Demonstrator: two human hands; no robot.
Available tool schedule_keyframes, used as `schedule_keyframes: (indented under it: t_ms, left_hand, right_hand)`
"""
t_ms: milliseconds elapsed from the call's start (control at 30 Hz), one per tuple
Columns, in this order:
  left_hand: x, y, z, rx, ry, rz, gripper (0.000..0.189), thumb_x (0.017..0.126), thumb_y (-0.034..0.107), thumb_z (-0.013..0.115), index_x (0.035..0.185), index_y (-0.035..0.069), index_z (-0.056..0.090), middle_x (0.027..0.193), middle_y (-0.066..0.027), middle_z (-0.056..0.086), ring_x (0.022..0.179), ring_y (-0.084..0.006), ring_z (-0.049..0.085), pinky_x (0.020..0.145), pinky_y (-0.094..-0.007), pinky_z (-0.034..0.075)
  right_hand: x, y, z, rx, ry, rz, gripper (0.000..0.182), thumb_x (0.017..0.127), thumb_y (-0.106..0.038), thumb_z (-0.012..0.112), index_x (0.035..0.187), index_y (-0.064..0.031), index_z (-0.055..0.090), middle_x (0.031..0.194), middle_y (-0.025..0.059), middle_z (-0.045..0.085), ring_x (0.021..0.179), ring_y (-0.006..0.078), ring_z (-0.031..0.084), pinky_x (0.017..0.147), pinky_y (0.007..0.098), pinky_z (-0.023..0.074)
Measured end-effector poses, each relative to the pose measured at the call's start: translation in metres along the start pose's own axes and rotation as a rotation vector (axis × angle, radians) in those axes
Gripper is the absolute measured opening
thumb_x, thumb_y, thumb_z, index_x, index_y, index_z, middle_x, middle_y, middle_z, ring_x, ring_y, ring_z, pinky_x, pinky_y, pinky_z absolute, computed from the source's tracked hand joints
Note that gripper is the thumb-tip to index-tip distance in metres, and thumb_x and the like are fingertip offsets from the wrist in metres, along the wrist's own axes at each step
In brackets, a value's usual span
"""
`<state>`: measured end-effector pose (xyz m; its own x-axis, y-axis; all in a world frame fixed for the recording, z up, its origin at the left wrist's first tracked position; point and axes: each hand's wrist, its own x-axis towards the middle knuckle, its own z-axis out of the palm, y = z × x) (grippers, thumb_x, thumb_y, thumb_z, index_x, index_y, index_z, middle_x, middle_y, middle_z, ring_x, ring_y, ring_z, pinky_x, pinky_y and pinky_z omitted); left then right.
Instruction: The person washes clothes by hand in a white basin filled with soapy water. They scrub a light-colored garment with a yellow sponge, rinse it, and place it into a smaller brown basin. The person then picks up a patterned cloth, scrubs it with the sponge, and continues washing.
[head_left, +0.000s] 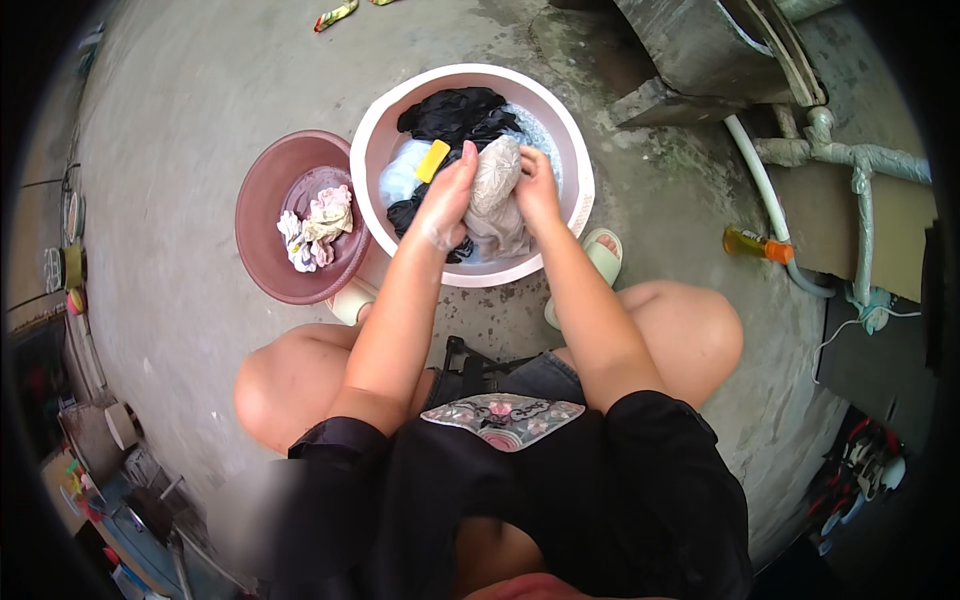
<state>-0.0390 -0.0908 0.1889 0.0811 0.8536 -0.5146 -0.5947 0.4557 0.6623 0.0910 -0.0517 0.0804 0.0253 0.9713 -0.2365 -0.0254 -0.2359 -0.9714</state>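
Between my two hands is a bunched beige garment with a lacy upper part, its lower folds trailing into a pale pink basin with a white rim. My left hand grips its left side, thumb pointing up, with suds at the wrist. On the right side my right hand holds it with curled fingers. A yellow bar of soap rests on the laundry just left of my left hand. Dark wet clothes and a light blue cloth lie in sudsy water.
A dusky pink basin with wet, pale patterned cloths stands at the left. To the right are a concrete sink, a white drain hose, wrapped pipes and an orange-capped bottle. My slippered feet flank the basin.
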Motion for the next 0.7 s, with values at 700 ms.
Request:
schedule_keyframes:
  t_ms: [700]
  left_hand:
    - [-0.013, -0.045, -0.059, 0.205, -0.055, -0.470, 0.104, 0.071, 0.088, 0.021, 0.111, -0.003, 0.052, 0.086, -0.0232, 0.066, 0.067, -0.0305, 0.067, 0.055, -0.0348, 0.055]
  right_hand:
    - [-0.017, -0.113, -0.016, -0.071, -0.456, -0.082, 0.035, 0.069, 0.010, 0.042, 0.095, -0.0036, 0.061, 0.087, 0.0037, 0.062, 0.085, 0.0136, 0.061, 0.075, 0.0271, 0.0492]
